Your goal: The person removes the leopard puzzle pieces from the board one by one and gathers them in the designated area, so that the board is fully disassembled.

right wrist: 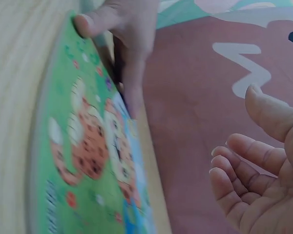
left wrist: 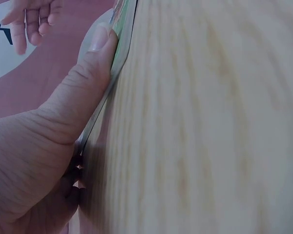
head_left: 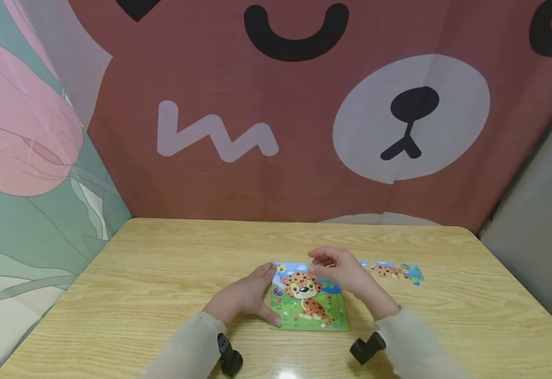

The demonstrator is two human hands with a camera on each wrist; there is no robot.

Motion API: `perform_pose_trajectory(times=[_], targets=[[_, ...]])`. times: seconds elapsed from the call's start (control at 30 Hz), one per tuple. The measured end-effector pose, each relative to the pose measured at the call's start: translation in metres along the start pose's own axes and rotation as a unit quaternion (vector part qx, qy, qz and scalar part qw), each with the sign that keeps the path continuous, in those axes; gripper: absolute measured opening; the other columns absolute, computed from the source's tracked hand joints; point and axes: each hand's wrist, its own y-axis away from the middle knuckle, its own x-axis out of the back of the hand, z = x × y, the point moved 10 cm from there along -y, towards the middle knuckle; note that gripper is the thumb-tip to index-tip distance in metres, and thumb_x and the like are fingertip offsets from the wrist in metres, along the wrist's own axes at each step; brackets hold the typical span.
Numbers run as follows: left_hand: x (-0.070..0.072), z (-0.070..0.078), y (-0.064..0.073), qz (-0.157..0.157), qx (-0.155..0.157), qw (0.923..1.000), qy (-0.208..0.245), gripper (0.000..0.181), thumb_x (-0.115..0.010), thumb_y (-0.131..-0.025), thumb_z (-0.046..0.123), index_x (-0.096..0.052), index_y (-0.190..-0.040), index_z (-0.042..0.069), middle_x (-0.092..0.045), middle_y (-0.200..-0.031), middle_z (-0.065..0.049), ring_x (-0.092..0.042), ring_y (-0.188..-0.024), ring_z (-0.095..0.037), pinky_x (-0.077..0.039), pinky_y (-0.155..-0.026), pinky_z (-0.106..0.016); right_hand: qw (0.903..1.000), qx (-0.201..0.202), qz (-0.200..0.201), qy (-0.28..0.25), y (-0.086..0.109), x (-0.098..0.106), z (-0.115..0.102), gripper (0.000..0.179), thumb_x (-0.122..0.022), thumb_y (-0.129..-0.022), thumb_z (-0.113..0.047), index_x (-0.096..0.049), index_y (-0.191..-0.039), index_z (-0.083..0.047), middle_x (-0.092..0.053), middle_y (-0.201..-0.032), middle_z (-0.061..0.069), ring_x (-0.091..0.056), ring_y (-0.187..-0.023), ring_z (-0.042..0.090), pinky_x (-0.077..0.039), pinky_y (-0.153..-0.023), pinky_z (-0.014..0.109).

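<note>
A square jigsaw puzzle (head_left: 298, 316) of a spotted leopard cub on green grass lies on the table, its picture apparently filled in. My left hand (head_left: 245, 296) holds it by the left side. In the left wrist view, the left thumb (left wrist: 83, 80) rests over the puzzle's near edge, while the other fingers are partly hidden. Above the puzzle's upper right part hovers my right hand (head_left: 344, 271). The right wrist view shows that hand's fingers (right wrist: 229, 195) loosely bent, with nothing between them and the thumb.
Several puzzle pieces (head_left: 413, 272) lie in a row right of the puzzle, partly behind the right hand. The wooden table (head_left: 171, 279) ends at a wall hanging (head_left: 219, 189) with a bear's face. Black cameras sit at both wrists.
</note>
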Motion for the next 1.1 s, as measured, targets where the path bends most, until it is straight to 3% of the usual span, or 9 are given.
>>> perform_pose_trajectory(times=[0.2,0.43,0.63,0.87,1.1], targets=[[0.0,0.0,0.0,-0.002,0.002,1.0,0.002,0.128,-0.079,-0.051,0.058,-0.016,-0.148,0.005,-0.011,-0.156,-0.01,-0.011,-0.142,-0.026,-0.019,-0.115,-0.041,0.9999,-0.009,-0.011,0.007,-0.004,-0.02,0.008,0.046,-0.068,-0.084,-0.03,-0.06,-0.12,-0.002,-0.062,-0.107,0.01,-0.057,-0.092,0.018,-0.052,-0.072,0.029],[0.0,0.0,0.0,-0.005,0.001,1.0,0.0,0.128,-0.078,-0.051,0.06,-0.016,-0.148,0.005,-0.011,-0.156,-0.009,-0.011,-0.142,-0.025,-0.02,-0.114,-0.041,0.9993,-0.033,-0.014,-0.009,-0.01,-0.039,0.024,0.043,-0.069,-0.083,-0.025,-0.061,-0.118,-0.001,-0.062,-0.102,0.008,-0.056,-0.087,0.017,-0.052,-0.07,0.029],[0.0,0.001,0.0,-0.003,-0.003,1.0,-0.004,0.127,-0.078,-0.052,0.059,-0.016,-0.148,0.004,-0.012,-0.156,-0.01,-0.012,-0.142,-0.026,-0.022,-0.114,-0.041,0.9993,-0.009,-0.012,0.035,-0.013,-0.05,0.022,0.047,-0.075,-0.078,-0.025,-0.062,-0.115,0.001,-0.063,-0.104,0.009,-0.057,-0.091,0.019,-0.052,-0.077,0.035],[-0.001,0.001,-0.001,-0.003,-0.006,1.0,-0.005,0.126,-0.079,-0.053,0.058,-0.016,-0.148,0.004,-0.012,-0.155,-0.011,-0.013,-0.142,-0.026,-0.023,-0.113,-0.042,0.9943,0.015,-0.021,0.103,-0.016,-0.059,0.019,0.048,-0.08,-0.072,-0.023,-0.064,-0.112,-0.001,-0.058,-0.091,0.003,-0.052,-0.081,0.014,-0.049,-0.07,0.03],[0.0,-0.002,-0.001,-0.004,-0.001,1.0,-0.001,0.126,-0.079,-0.053,0.059,-0.016,-0.148,0.005,-0.012,-0.156,-0.01,-0.013,-0.142,-0.027,-0.024,-0.113,-0.042,0.9915,-0.002,-0.011,0.13,-0.018,-0.061,0.022,0.04,-0.082,-0.068,-0.023,-0.067,-0.101,-0.005,-0.053,-0.088,0.0,-0.048,-0.079,0.013,-0.046,-0.07,0.027]])
